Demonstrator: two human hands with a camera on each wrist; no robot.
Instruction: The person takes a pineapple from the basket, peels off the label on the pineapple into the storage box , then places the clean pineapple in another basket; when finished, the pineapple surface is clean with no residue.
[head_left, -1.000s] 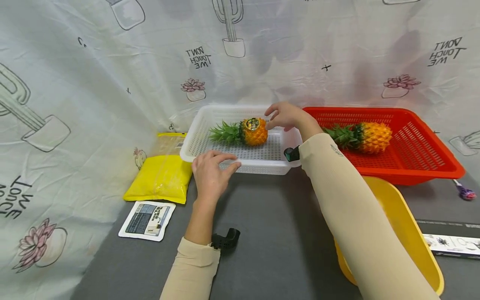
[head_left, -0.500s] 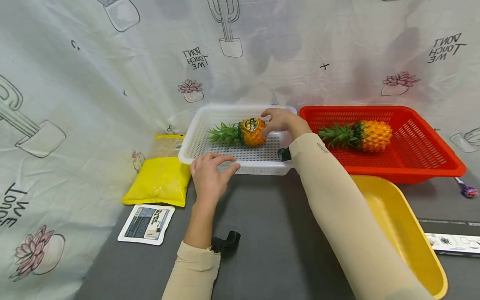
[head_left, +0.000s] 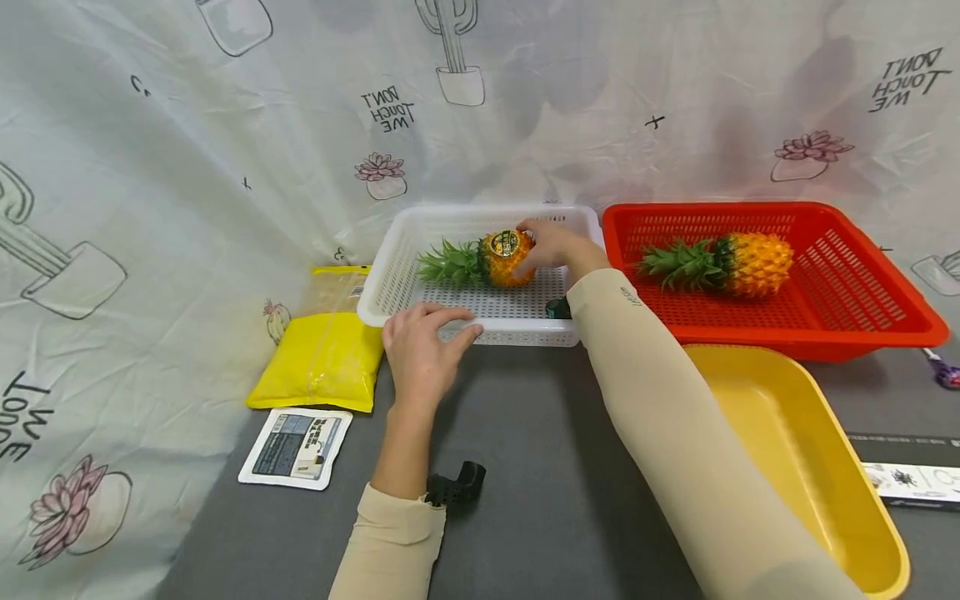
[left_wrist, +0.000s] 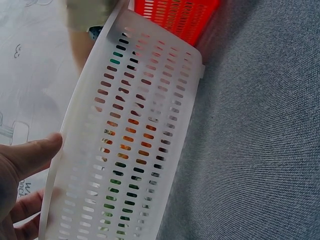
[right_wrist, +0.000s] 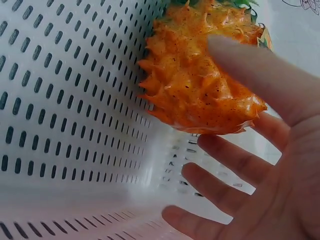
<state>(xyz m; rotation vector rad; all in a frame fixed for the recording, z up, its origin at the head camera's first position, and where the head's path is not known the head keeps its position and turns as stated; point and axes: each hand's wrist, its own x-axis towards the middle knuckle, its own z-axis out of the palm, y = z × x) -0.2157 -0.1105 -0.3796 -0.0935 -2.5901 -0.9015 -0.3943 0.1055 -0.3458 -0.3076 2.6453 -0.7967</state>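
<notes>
**Two hands at a white basket holding a pineapple**

Head view: a person in beige sleeves works at a grey tabletop [head_left: 540,433] backed by a white cloth printed with cactus drawings. A white basket [head_left: 390,283] with slotted walls sits at the far middle. Inside it a pineapple [head_left: 504,258] lies on its side, green crown pointing left, a round sticker on top. The right hand [head_left: 551,243] reaches into the basket, its spread fingers touching the right end of the fruit without closing on it. The left hand [head_left: 422,350] rests on the near rim of the basket, fingers curled over the edge. To the right stands a red basket [head_left: 885,308] with a second pineapple [head_left: 738,262] lying in it. Near right is a yellow tub [head_left: 832,467]. To the left lie a yellow pouch [head_left: 324,358] and, nearer, a small printed packet [head_left: 296,446].

Left wrist view: the thumb of the left hand [left_wrist: 20,165] presses against the basket's [left_wrist: 145,130] rim, with other fingers [left_wrist: 25,210] beneath; orange and green show through the slots. The red basket [left_wrist: 180,17] is just beyond.

Right wrist view: the right hand [right_wrist: 270,165] is spread wide, grip unclosed, thumb across the base of the pineapple [right_wrist: 195,85], which rests against the basket's [right_wrist: 60,110] wall.
</notes>
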